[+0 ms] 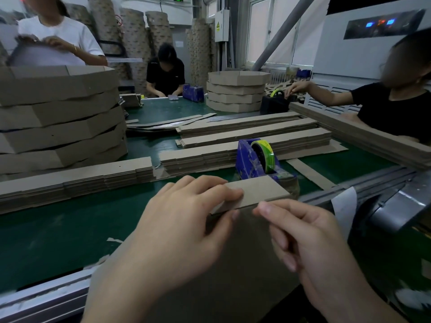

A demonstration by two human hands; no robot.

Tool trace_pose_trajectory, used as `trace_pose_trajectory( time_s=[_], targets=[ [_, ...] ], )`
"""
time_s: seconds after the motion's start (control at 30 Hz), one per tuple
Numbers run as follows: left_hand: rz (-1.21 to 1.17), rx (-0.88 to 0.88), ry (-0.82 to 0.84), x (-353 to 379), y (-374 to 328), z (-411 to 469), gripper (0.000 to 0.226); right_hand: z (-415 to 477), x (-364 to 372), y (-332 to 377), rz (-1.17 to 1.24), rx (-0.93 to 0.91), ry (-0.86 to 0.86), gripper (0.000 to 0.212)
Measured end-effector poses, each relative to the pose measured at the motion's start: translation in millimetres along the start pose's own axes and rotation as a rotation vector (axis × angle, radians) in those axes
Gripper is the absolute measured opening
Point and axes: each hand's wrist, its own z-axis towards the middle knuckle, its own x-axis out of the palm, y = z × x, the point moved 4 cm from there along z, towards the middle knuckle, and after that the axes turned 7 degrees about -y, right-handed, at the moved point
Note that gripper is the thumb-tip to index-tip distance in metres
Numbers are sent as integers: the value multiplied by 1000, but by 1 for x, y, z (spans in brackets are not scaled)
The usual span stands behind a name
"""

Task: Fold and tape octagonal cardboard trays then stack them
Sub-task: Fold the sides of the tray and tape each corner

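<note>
brown cardboard strip (261, 190) bent along a crease, just before blue tape dispenser (245, 159); folded octagonal trays (58, 117) stacked left, perhaps five high.

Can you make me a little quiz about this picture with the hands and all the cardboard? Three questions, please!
1. True or false: the blue tape dispenser with a yellow-green tape roll stands just behind the folded brown cardboard strip.
2. The left hand and the right hand both touch: A. the cardboard strip B. a ball of string C. a pair of scissors
3. Fill the gap: the nearest tall pile of brown octagonal cardboard trays stands on the person's ___ side.

Key: 1 true; 2 A; 3 left.
</note>
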Motion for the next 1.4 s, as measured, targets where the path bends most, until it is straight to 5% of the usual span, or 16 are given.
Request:
trace_pose_trajectory(
  time_s=[0.47,0.83,1.13,1.4],
  targets=[
    [-9,25,30,-6,-4,-2,18,-1,9,-10,-34,125,-16,34],
    [-77,-86,94,-9,-1,1,40,1,6,-1,-176,98,98,33],
    [26,-207,-119,-9,-16,12,35,0,11,1,-205,107,156,31],
    [50,-68,-225,-6,-15,9,26,4,8,2,-284,90,199,35]
  ],
)
